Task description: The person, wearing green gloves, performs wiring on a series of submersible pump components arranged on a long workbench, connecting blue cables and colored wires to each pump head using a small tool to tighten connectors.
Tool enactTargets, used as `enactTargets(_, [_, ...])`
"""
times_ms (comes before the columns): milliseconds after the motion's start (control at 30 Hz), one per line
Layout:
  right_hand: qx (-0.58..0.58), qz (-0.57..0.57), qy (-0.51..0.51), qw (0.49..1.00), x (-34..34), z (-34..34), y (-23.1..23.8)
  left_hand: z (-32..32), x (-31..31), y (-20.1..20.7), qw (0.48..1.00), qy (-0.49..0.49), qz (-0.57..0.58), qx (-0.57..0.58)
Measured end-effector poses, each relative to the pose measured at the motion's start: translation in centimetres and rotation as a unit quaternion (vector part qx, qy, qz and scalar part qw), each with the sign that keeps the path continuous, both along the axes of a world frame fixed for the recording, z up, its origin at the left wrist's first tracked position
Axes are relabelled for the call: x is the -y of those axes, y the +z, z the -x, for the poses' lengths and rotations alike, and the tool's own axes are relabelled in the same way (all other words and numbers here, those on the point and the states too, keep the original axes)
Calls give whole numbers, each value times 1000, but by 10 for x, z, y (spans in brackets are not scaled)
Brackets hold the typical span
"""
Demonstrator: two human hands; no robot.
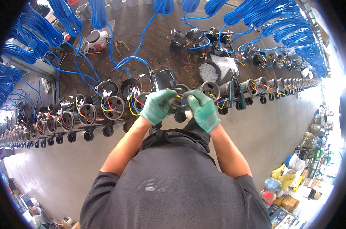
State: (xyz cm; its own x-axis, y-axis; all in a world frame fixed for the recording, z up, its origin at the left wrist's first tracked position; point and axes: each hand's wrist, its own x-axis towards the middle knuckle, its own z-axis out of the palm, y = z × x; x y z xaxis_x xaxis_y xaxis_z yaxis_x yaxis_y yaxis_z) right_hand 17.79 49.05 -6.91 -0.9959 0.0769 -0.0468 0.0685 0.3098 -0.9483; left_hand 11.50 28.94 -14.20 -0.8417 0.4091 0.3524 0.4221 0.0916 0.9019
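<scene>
My left hand [157,107], in a green glove, has its thumb and fingers pinched on a thin wire [179,96]. My right hand [204,110], gloved alike, closes its fingertips on the wires from the other side. The exact grip is partly hidden by the fingers. Just behind my left hand, a black motor-like unit [163,79] rests at the bench edge with a blue cable [136,58] running from it. Under my fingers lies a dark round housing [180,88]. Beside it, another housing [210,89] has coloured wires sticking out.
A long row of round housings [114,107] lines the bench edge on both sides. Bundled blue cables [98,15] hang across the back. On the bench [150,42] are a bowl of white pieces [209,71], a lidded jar [96,40], pliers [121,46] and a dark green upright tool [234,91].
</scene>
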Motion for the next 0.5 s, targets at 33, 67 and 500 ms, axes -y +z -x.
enactTargets(33, [-104,-110,14,988,-2,1,3,1,0,-1,999,-6,-11,30])
enactTargets(67, [-205,-217,17,954,-5,3,7,2,1,-1,1000,-2,-11,17])
enactTargets(500, [146,128,17,981,8,17,2,2,2,-1,1000,-13,-3,4])
